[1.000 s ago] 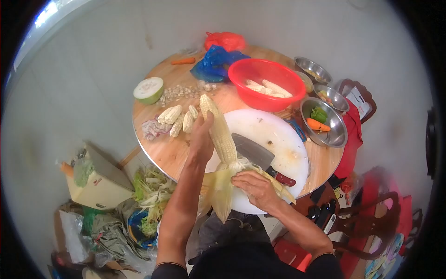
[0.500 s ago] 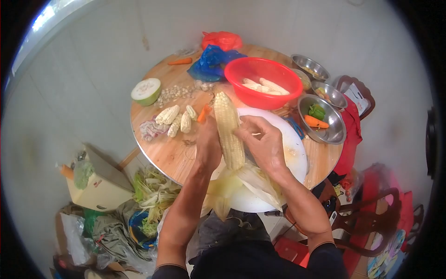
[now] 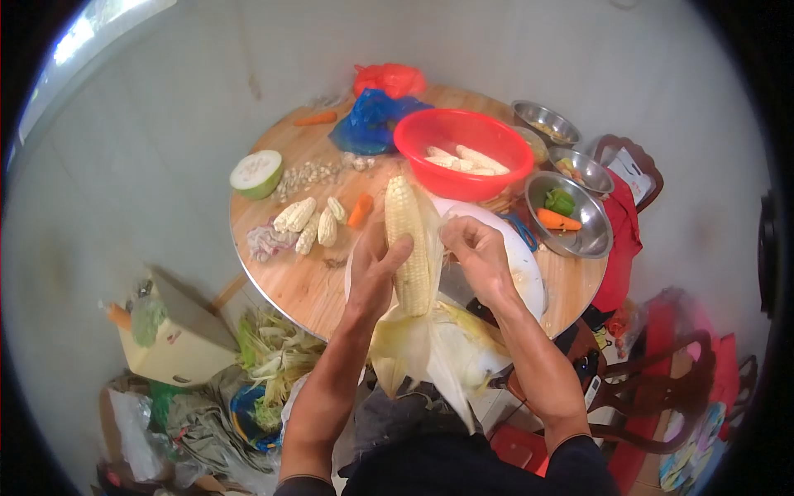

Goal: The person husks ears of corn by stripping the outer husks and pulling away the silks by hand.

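A pale corn cob (image 3: 405,240) stands upright in front of me, its husk (image 3: 442,339) peeled down and hanging below it. My left hand (image 3: 374,269) is closed around the cob's left side, the thumb lying across the kernels. To the right of the cob, my right hand (image 3: 480,255) has its fingertips pinched together beside the edge of a thin upright husk leaf (image 3: 432,225). What lies between those fingertips is too small to make out. A white round board (image 3: 525,264) is partly hidden under the hands.
On the round wooden table (image 3: 281,273) are husked cobs (image 3: 304,221), garlic cloves (image 3: 306,178), a cut melon (image 3: 256,174), a blue bag (image 3: 368,124), a red basin (image 3: 463,186) of corn and steel bowls (image 3: 591,236). A husk pile (image 3: 277,351) lies lower left; a chair (image 3: 662,388) stands right.
My right hand has drawn slightly away from the cob, its fingers now pinched. My left thumb has come over the kernels. A husk leaf now shows along the cob's right side.
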Motion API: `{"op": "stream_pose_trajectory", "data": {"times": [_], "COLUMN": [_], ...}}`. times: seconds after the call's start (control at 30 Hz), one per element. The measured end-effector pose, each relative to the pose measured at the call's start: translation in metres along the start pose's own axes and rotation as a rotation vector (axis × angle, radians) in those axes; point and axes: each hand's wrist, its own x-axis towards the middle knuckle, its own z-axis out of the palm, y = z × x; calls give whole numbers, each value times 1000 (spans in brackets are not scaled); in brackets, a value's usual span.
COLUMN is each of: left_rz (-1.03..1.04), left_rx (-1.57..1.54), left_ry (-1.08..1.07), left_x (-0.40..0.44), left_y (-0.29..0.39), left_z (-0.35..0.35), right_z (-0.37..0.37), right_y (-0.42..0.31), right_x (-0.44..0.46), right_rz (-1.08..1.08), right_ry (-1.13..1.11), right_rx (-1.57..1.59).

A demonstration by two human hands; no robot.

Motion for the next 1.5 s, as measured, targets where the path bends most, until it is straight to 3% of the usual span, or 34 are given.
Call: {"op": "stream_pose_trajectory", "data": {"times": [0.13,0.2,0.33,0.4,0.7,0.93,1.0,1.2,1.33,1.43,1.5], "left_rz": [12,30,99,106,125,135,148,196,222,219,227], "left_rx": [-19,31,124,157,141,123,117,209,377,333,268], "left_ry": [27,0,5,0,-102,-138,-150,-120,-58,-52,-59], "left_x": [-3,-5,-5,-5,10,9,9,3,1,3,3], "left_y": [2,4,-1,-1,14,2,0,7,10,12,13], "left_z": [12,17,24,24,12,-4,-8,3,8,1,-4], "right_z": [15,22,22,19,21,32,30,30,35,32,30], "right_y": [-25,-36,-44,-43,-56,-58,-59,-61,-52,-44,-37], "right_x": [-3,-1,12,17,20,11,13,18,17,12,8], "right_rz": [-237,-403,-379,-204,-151,-412,-446,-308,-347,-249,-165], "right_ry": [34,117,108,36,160,126,14,30,105,159,202], "right_rx": [3,-178,-87,131,309,220,106,156,91,227,498]}}
